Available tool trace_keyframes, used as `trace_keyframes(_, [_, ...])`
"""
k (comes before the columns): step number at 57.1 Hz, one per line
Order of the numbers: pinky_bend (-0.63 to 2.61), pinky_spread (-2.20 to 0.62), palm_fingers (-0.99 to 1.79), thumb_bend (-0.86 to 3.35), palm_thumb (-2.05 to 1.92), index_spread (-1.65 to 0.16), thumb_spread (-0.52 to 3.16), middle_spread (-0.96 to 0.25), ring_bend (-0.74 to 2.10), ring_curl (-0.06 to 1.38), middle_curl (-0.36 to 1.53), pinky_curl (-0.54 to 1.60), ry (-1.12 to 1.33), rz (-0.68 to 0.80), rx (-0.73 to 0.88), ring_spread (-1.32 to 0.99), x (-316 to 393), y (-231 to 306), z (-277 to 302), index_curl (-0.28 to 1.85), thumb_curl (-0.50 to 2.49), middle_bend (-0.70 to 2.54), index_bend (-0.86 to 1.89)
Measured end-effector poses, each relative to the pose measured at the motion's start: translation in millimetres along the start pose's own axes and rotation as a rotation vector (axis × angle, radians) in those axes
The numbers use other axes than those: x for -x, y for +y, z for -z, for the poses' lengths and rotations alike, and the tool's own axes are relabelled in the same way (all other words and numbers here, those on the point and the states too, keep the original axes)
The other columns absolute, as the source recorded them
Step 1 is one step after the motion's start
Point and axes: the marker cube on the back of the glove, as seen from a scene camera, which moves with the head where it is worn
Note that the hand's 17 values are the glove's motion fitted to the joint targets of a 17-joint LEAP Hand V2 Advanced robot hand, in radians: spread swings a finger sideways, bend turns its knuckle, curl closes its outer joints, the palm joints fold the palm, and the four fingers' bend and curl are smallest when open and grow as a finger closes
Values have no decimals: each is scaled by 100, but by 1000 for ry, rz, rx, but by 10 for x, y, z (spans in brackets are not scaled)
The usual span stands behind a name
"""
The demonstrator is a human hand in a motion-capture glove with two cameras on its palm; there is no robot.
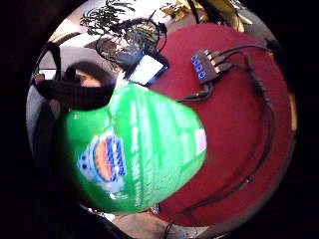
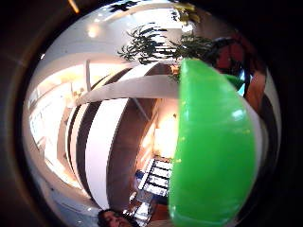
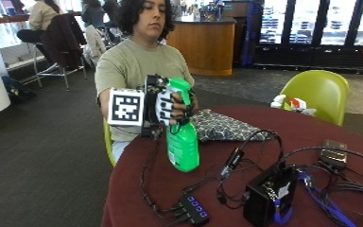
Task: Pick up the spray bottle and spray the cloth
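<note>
In the outside view my gloved right hand (image 3: 164, 106) grips the neck of a green spray bottle (image 3: 182, 142), its fingers curled round it, and holds it upright above the round red table (image 3: 332, 137). The bottle's head points toward a dark patterned cloth (image 3: 225, 126) that lies folded on the table just behind the bottle, in front of the person. The bottle's green labelled body (image 1: 134, 154) fills much of the little finger side palm view, over the red table (image 1: 234, 124). The thumb side palm view shows its plain green side (image 2: 213, 151).
A black USB hub (image 3: 194, 209) with blue ports, a black box (image 3: 270, 194) and several tangled cables lie on the table's near part. A small white and red thing (image 3: 293, 104) sits at the far edge by a lime green chair (image 3: 316, 90).
</note>
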Motion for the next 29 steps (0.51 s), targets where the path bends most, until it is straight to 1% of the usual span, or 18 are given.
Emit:
trace_keyframes(2, [30,-11,129,5,89,-27,76,-16,50,38,45,33,2,32,-13,-17,97,70,45,36,48,39,23])
trace_keyframes(5, [35,-16,133,4,92,-27,69,-17,51,40,46,35,12,34,-13,-18,308,149,99,38,51,43,20])
trace_keyframes(8, [36,-22,139,1,93,-28,60,-18,53,41,48,37,35,115,32,-19,539,242,118,40,54,46,24])
trace_keyframes(10, [36,-24,142,0,93,-28,56,-19,53,42,49,37,57,152,117,-20,701,333,112,42,56,48,29])
trace_keyframes(14, [37,-27,143,-2,94,-28,48,-20,55,44,50,38,115,161,331,-21,1031,522,69,45,59,52,34])
trace_keyframes(20, [39,-29,141,-2,95,-27,41,-21,58,45,52,39,278,190,601,-22,1399,829,-125,49,63,54,38])
trace_keyframes(24, [40,-30,140,-2,95,-27,38,-21,59,46,52,40,434,152,788,-23,1490,974,-299,50,65,56,39])
trace_keyframes(29, [41,-30,139,-2,95,-27,34,-21,60,47,53,40,579,101,954,-23,1451,1084,-462,52,68,57,40])
